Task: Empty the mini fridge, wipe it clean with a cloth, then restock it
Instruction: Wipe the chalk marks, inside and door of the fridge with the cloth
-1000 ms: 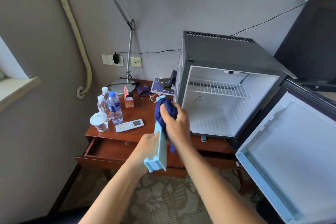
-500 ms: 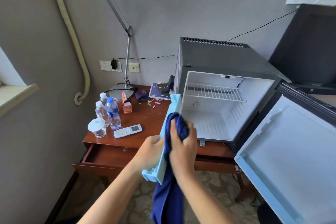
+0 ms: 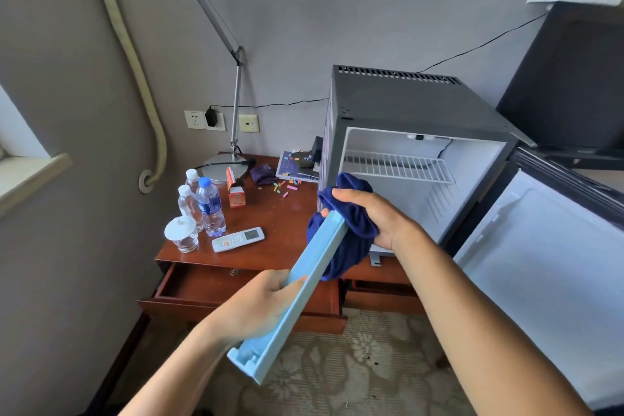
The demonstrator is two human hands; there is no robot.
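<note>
Hands work in front of the fridge (image 3: 405,101), which stands on the desk (image 3: 290,213) with its door (image 3: 547,267) swung wide to our right and only a wire shelf (image 3: 398,167) inside. Our left hand (image 3: 260,307) closes its fingers around the lower part of a pale blue bar (image 3: 304,284), holding it tilted, upper end toward the fridge. Our right hand (image 3: 374,216) grips a bunched dark blue cloth (image 3: 351,233), fingers curled shut, pressing it around the bar's upper end. Three bottles (image 3: 202,203), a lidded glass (image 3: 182,233), a remote (image 3: 238,239) and a small carton (image 3: 236,194) sit on the desk's left part, near the lamp (image 3: 221,170). The drawer (image 3: 209,287) below stands open.
</note>
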